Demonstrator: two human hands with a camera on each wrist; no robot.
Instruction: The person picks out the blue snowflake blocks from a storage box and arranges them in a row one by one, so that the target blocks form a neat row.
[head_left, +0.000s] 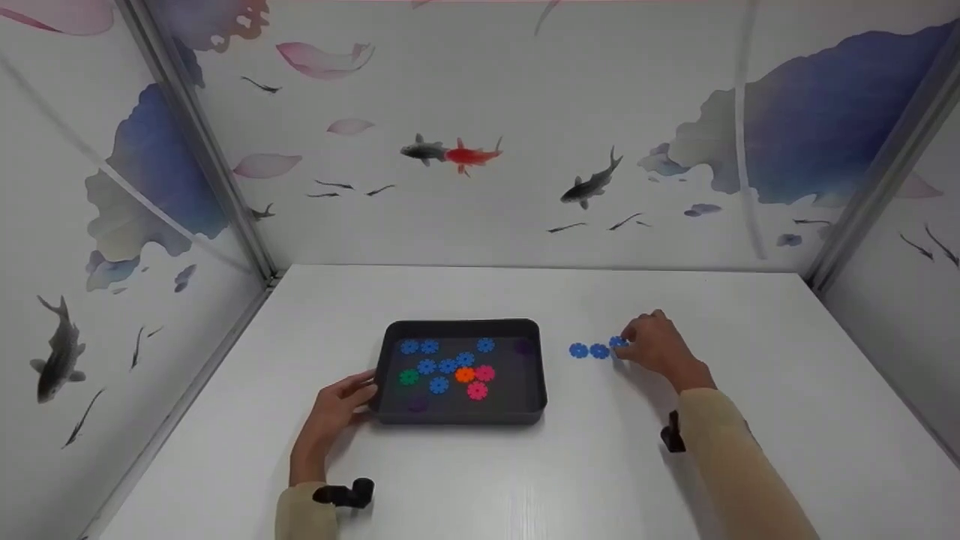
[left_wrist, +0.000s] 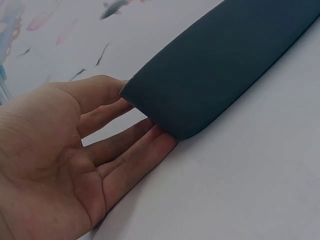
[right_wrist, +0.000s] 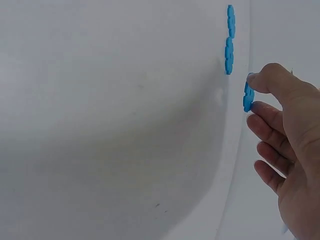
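Observation:
In the head view my right hand [head_left: 660,346] is at the right of the table, and its thumb and finger pinch a blue snowflake disc [right_wrist: 249,93] by its edges. Two more blue snowflake discs [head_left: 589,350] lie in a row just left of it. My left hand [head_left: 334,412] holds the left side of a dark rectangular tray [head_left: 459,418]. In the left wrist view, its upper digit meets the rim while lower fingertips touch the bottom edge. Inside the tray are several blue discs [head_left: 448,365], a green disc [head_left: 408,377], an orange disc [head_left: 465,374] and two pink discs [head_left: 477,390].
Dark purple discs [head_left: 418,405] lie near the tray's walls, faint against its floor. The white table [head_left: 480,480] ends at a back wall [head_left: 480,217] painted with fish and petals. Side walls [head_left: 52,262] stand left and right.

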